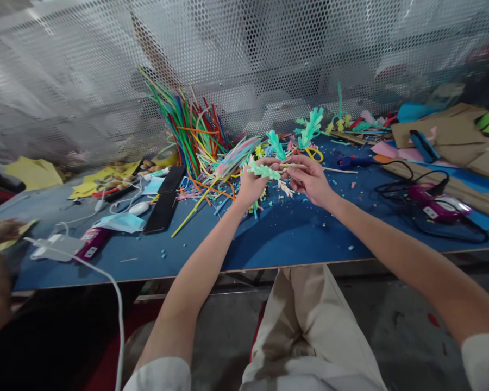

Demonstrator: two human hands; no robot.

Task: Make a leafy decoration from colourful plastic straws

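In the head view, both my hands meet over the blue tabletop around a pale green leafy frond (264, 170), which looks made of chenille stems. My left hand (252, 187) is closed on the frond, whose fringed end shows across the fingers. My right hand (309, 182) pinches the same piece near a thin pale stem (341, 171) that sticks out to the right. A pale pink fringed piece (285, 188) shows just below the fingers. Right behind the hands are a turquoise frond (275, 144) and a larger one (309, 127).
Bundled colourful chenille stems (191, 136) lean against a perforated metal screen (285, 60). Left are a black phone (162, 210), a face mask (122, 221) and a white charger (59, 247) with a cable. A corded purple device (438, 203) lies right. Another person's hand (0, 233) is far left.
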